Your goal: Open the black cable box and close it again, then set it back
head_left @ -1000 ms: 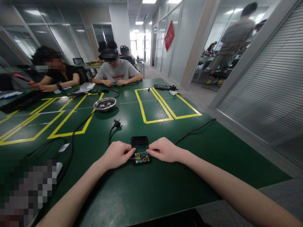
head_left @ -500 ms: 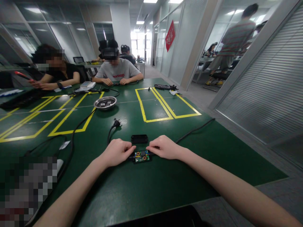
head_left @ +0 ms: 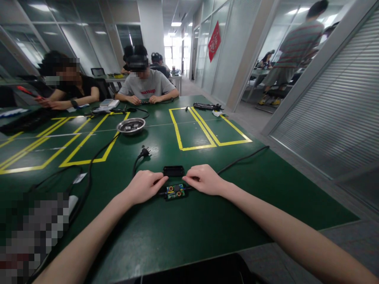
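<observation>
A small circuit board (head_left: 175, 191) with copper-ringed coils lies face up in a black case on the green table, between my hands. Black cable runs out of both its ends. My left hand (head_left: 147, 186) is closed over the cable at the left end, its thumb pointing towards the board. At the right end, my right hand (head_left: 205, 180) curls over the other cable, thumb and forefinger close together. My palms hide parts of both cables. Just beyond the board sits a hollow black cover (head_left: 173, 170), near my fingertips; I cannot tell whether they touch it.
A black plug (head_left: 144, 153) lies beyond my left hand. Farther off stands a metal bowl (head_left: 131, 126) holding small metal parts. Yellow tape (head_left: 198, 148) marks rectangles on the table. A cable (head_left: 245, 158) stretches right. Two people sit across the table.
The board and both hands have shifted slightly away from me and to the left. My fingertips have risen a little off the board's top edge, towards the black cover.
</observation>
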Action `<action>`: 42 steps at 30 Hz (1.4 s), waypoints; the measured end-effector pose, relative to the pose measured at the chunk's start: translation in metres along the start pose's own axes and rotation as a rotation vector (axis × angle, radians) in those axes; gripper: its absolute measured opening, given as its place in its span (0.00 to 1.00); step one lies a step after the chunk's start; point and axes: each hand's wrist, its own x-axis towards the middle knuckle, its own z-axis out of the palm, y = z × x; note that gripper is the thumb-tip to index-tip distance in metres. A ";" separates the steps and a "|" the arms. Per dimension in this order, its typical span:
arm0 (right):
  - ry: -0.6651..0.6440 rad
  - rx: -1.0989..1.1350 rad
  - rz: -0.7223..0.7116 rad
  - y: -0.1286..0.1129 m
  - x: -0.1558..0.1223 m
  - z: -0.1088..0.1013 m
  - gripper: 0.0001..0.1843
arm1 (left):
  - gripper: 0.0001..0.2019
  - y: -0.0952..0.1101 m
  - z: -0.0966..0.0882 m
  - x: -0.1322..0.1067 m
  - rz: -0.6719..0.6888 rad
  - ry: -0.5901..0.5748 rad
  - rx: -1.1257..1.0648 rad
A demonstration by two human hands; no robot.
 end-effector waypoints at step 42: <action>-0.124 -0.041 0.161 0.003 0.007 -0.001 0.18 | 0.23 0.017 0.003 0.006 -0.108 0.031 0.136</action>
